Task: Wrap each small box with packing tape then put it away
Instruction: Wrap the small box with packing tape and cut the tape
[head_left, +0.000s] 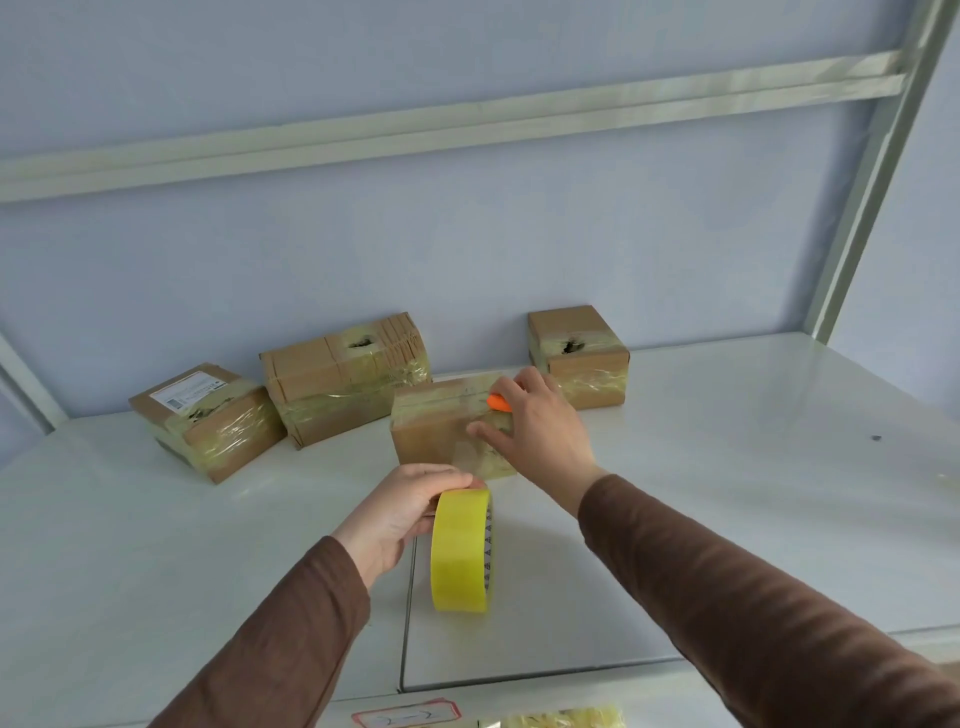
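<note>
A small brown cardboard box (436, 426), partly covered in clear tape, stands on the white shelf surface (727, 493) in the middle. My right hand (535, 426) lies over its right end, thumb on the front face, and holds a small orange cutter (500, 402) against the top. My left hand (400, 512) grips a yellow roll of packing tape (462, 551) just in front of the box. A strip of clear tape runs from the roll up onto the box's front.
Three taped boxes stand along the back wall: one with a white label (205, 418) at the left, a larger one (345, 376) beside it, and one (576, 353) at the right. A shelf upright (872, 176) rises at the right. A red-bordered label (408, 716) sits on the front edge.
</note>
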